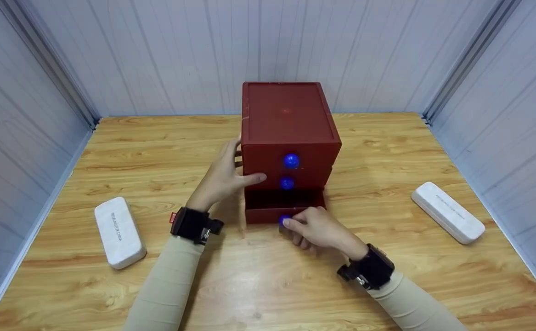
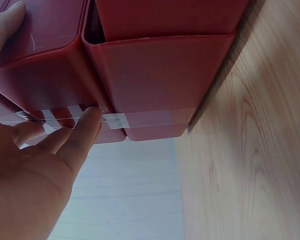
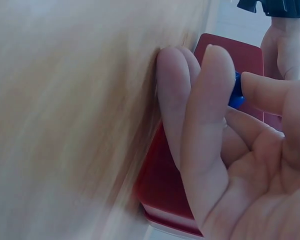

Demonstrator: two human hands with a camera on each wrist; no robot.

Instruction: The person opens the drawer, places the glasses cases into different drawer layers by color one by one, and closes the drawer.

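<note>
A dark red three-drawer box (image 1: 290, 115) stands in the middle of the table, with a round blue knob on each drawer. Its bottom drawer (image 1: 263, 216) is pulled partly out. Between thumb and fingers my right hand (image 1: 320, 227) pinches the bottom blue knob (image 3: 236, 92), which the fingers partly cover in the right wrist view. Against the box's left side rests my left hand (image 1: 222, 177), its thumb reaching round to the front beside the middle knob (image 1: 287, 183). In the left wrist view, the left fingers (image 2: 85, 132) lie extended along the side, near strips of clear tape.
A white oblong case (image 1: 120, 232) lies on the wooden table (image 1: 249, 285) at the left, and a second white case (image 1: 448, 212) lies at the right. Pale panel walls (image 1: 166, 55) enclose the table at the back and both sides.
</note>
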